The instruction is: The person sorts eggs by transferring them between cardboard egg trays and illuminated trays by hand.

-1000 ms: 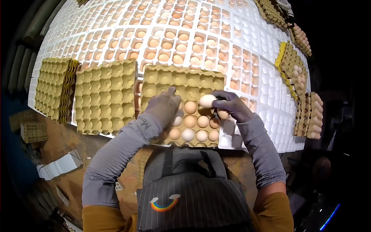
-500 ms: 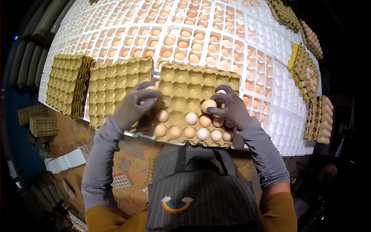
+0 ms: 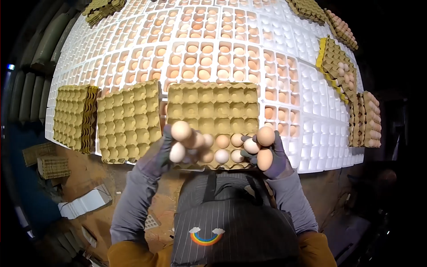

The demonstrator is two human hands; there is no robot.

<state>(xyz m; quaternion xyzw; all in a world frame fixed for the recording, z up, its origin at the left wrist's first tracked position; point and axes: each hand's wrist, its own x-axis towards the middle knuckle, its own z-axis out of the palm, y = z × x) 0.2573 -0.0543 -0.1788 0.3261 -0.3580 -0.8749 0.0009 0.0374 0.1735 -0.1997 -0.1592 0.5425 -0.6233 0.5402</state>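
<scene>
My left hand (image 3: 155, 156), in a grey glove, is wrapped round several eggs (image 3: 181, 131), brown and pale, over the front left of a pulp egg tray (image 3: 213, 111). At the tray's front right corner, my gloved right hand (image 3: 278, 159) grips eggs too, two brown ones (image 3: 266, 136) outermost and a paler one (image 3: 251, 146) between. Both palms face inward and up, so the eggs show toward me. Eggs (image 3: 222, 141) sit in the tray's front rows, partly hidden behind the left hand's eggs; the back rows hold none.
White foam trays (image 3: 278, 120) cover the wide surface, many filled with eggs. Left of my tray stand a slanted pulp tray (image 3: 129, 122) and a stack of pulp trays (image 3: 73, 118). More pulp trays with eggs (image 3: 372, 118) line the right edge.
Both hands have drawn back toward me and turned up, now showing clusters of eggs. The view has shifted, so the trays appear a little further left.
</scene>
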